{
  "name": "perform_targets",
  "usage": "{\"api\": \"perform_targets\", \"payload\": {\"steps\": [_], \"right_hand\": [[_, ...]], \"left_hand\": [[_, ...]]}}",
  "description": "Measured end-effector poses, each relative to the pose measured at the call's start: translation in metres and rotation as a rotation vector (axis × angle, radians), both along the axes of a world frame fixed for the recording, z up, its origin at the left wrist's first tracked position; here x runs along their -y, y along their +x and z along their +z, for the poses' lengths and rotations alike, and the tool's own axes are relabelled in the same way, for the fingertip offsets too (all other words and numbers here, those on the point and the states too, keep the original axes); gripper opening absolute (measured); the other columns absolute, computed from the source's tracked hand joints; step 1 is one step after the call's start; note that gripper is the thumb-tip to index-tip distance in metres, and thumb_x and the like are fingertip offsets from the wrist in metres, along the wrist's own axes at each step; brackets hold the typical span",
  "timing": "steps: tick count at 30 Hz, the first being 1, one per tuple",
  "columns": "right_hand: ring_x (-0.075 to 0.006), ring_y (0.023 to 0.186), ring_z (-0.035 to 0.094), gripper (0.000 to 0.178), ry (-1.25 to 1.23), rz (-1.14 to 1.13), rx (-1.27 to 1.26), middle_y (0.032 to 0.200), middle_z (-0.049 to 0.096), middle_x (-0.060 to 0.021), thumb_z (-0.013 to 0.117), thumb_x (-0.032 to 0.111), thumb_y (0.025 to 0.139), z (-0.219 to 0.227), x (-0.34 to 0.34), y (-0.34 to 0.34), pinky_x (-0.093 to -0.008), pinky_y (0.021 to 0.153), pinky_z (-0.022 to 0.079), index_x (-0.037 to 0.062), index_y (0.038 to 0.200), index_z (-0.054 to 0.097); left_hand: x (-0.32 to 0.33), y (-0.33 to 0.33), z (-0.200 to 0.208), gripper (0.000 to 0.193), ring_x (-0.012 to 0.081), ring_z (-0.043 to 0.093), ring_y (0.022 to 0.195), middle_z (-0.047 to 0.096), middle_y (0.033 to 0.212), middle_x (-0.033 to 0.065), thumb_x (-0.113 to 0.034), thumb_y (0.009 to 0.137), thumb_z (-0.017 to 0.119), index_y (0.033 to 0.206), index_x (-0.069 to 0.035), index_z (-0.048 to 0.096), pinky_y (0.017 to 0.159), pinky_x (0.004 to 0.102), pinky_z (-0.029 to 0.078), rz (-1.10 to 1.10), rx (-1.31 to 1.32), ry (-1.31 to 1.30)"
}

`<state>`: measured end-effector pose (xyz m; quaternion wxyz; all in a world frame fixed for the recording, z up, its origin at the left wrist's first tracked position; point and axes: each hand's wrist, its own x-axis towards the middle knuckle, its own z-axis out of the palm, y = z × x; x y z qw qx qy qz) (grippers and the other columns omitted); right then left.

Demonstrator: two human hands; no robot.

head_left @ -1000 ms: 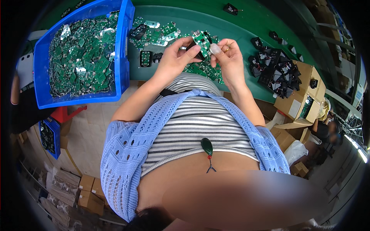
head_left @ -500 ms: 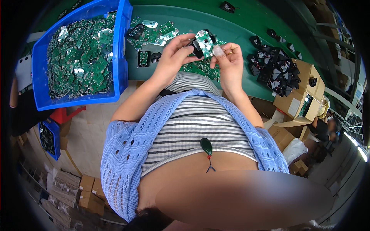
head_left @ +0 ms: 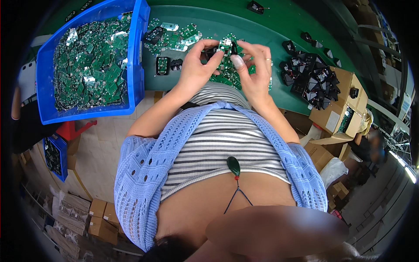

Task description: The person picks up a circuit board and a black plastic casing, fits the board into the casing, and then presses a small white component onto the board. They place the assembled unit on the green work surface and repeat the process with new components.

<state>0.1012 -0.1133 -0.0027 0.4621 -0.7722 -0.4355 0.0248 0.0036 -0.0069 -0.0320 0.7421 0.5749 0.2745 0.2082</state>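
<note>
My left hand (head_left: 195,65) is closed on a small black plastic casing (head_left: 211,53), mostly hidden by the fingers. Thumb and fingers of my right hand (head_left: 256,65) pinch a narrow black plastic piece (head_left: 234,48) a short way to the right. Both hands hover over a pile of loose green circuit boards (head_left: 228,75) on the green table. A pale board (head_left: 226,43) shows between the fingertips; whether it is held or lies on the pile, I cannot tell. Left of my left hand lie a black casing with a green board inside (head_left: 163,66) and a small black part (head_left: 176,64).
A large blue bin (head_left: 139,78) full of green boards stands at left. More boards (head_left: 187,38) lie beside it on the green table (head_left: 257,27). Black casings (head_left: 312,81) are heaped at right, by an open cardboard box (head_left: 342,98). Another person's arm (head_left: 16,105) shows at far left.
My right hand has turned, its fingers now reaching over the top, and it pinches a black piece. The board that faced up between my hands no longer shows clearly.
</note>
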Motion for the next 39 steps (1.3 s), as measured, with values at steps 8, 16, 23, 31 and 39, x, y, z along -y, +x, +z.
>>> {"api": "perform_targets", "payload": {"steps": [8, 16, 23, 31, 39], "right_hand": [[-0.0185, 0.071, 0.054, 0.013, 0.041, 0.113, 0.082, 0.08, 0.054, -0.0039, 0.066, 0.006, 0.068, -0.001, -0.01, 0.009, -0.0281, 0.055, 0.044, 0.0086, 0.081, 0.063], [-0.0193, 0.07, 0.051, 0.017, -0.077, 0.223, 0.465, 0.078, 0.054, -0.0025, 0.064, 0.003, 0.063, 0.021, -0.014, 0.02, -0.0298, 0.055, 0.043, 0.0072, 0.079, 0.058], [-0.0162, 0.071, 0.05, 0.018, -0.182, 0.276, 0.734, 0.076, 0.051, 0.0026, 0.064, 0.009, 0.059, 0.036, -0.018, 0.018, -0.0289, 0.056, 0.044, 0.0112, 0.075, 0.055], [-0.0171, 0.069, 0.053, 0.014, 0.057, 0.254, 0.265, 0.08, 0.055, -0.0022, 0.066, 0.006, 0.067, 0.022, -0.02, 0.022, -0.0263, 0.055, 0.044, 0.0073, 0.08, 0.06], [-0.0112, 0.064, 0.051, 0.011, 0.137, 0.244, -0.081, 0.081, 0.055, -0.0063, 0.063, -0.001, 0.073, 0.015, -0.019, 0.015, -0.0218, 0.05, 0.042, 0.0024, 0.082, 0.059]], "left_hand": [[0.0, -0.003, 0.015, 0.023, 0.0069, 0.055, 0.061, 0.052, 0.097, 0.0075, -0.008, 0.083, 0.054, 0.106, -0.004, 0.053, 0.046, 0.0186, 0.048, -0.004, 0.055, 0.014], [-0.005, -0.004, 0.027, 0.012, 0.0056, 0.053, 0.07, 0.05, 0.1, 0.0042, -0.008, 0.079, 0.061, 0.09, -0.009, 0.064, 0.045, 0.0153, 0.043, 0.118, 0.104, 0.274], [-0.004, -0.001, 0.026, 0.014, 0.0067, 0.053, 0.07, 0.052, 0.101, 0.0044, -0.008, 0.073, 0.068, 0.087, -0.01, 0.066, 0.048, 0.0164, 0.041, 0.138, 0.071, 0.392], [-0.01, 0.001, 0.022, 0.009, 0.0045, 0.05, 0.064, 0.051, 0.092, 0.0033, -0.01, 0.079, 0.063, 0.087, -0.005, 0.062, 0.046, 0.0161, 0.039, 0.11, 0.165, 0.24], [-0.01, -0.001, 0.03, 0.012, 0.0047, 0.052, 0.055, 0.052, 0.092, 0.0029, -0.012, 0.083, 0.059, 0.093, -0.004, 0.057, 0.042, 0.0159, 0.041, -0.049, 0.135, -0.021]]}}
